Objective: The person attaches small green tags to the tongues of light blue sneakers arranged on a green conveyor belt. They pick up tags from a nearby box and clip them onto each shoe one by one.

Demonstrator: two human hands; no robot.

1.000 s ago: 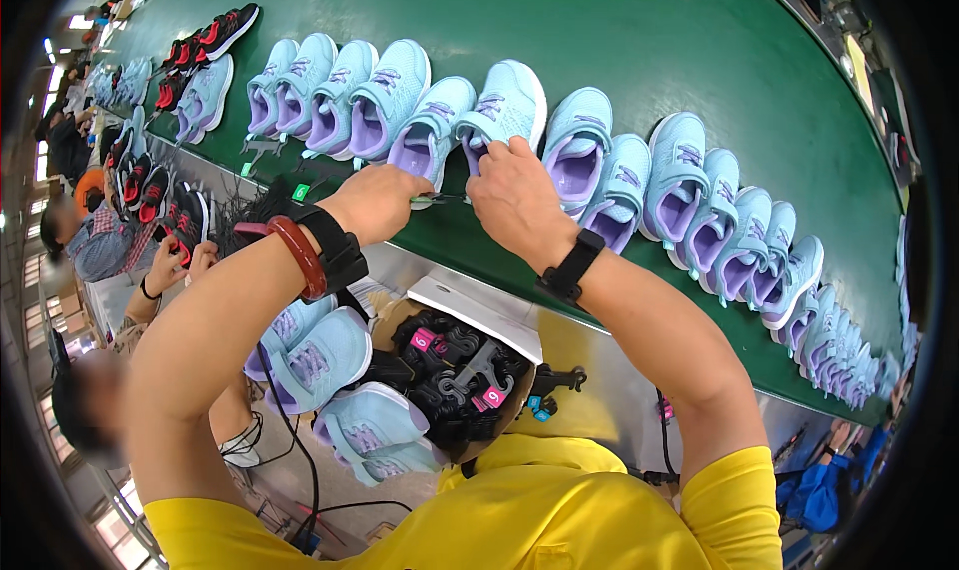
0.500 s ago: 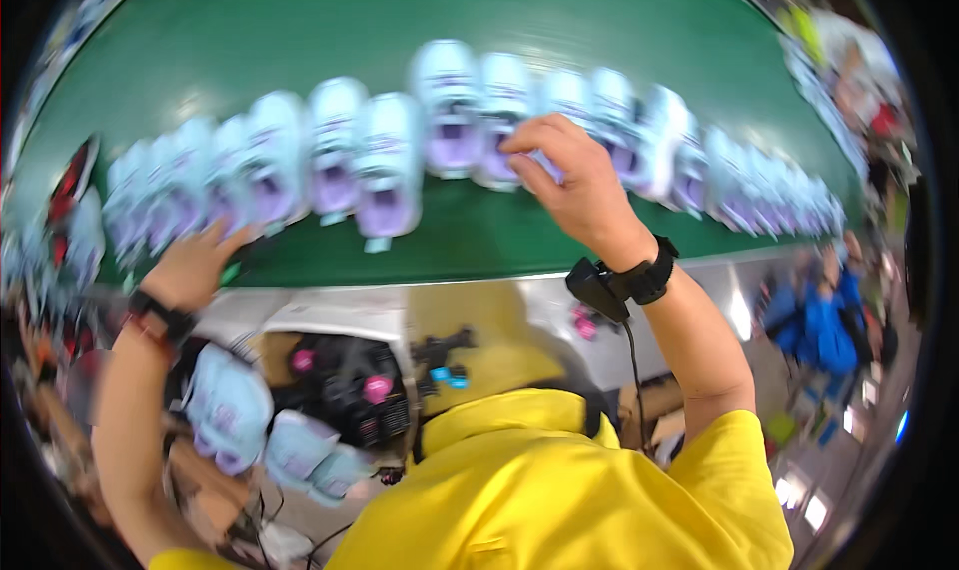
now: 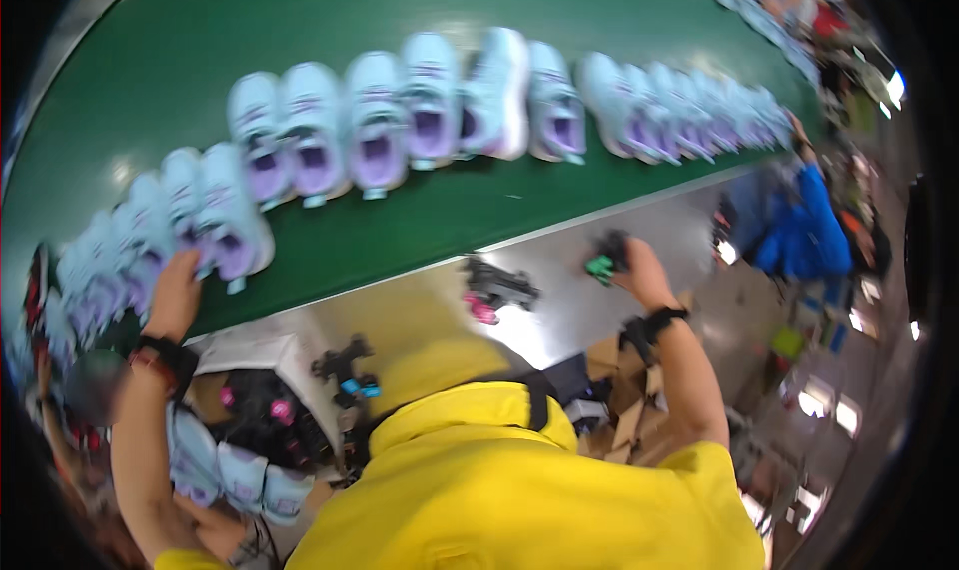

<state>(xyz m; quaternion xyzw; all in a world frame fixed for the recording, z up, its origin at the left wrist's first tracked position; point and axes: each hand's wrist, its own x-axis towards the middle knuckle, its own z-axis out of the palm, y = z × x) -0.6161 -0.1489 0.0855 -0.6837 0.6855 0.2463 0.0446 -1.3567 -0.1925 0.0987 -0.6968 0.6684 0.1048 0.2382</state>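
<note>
A row of light blue sneakers [image 3: 378,110] with purple linings stands on the green table [image 3: 400,230], heels toward me. At the left part of the row, my left hand [image 3: 175,300] is closed with its fingertips at the heel of a sneaker [image 3: 235,215]; the hand is slightly blurred. My right hand [image 3: 647,275] is over the metal ledge [image 3: 559,270] in front of the table, its fingers closed on a small black and green object [image 3: 604,260] whose kind I cannot make out. Each wrist wears a black band.
On the ledge lies a black and pink object [image 3: 496,288]. Nearer me are a white box [image 3: 285,360] of black and pink pieces and a black and blue object [image 3: 347,368]. More sneakers [image 3: 243,473] sit low on the left. A person in blue [image 3: 799,230] is at the right.
The view has swung to the right. My right hand has left the sneaker row and come down to the ledge, now holding the black and green object. My left hand stays by the left sneakers.
</note>
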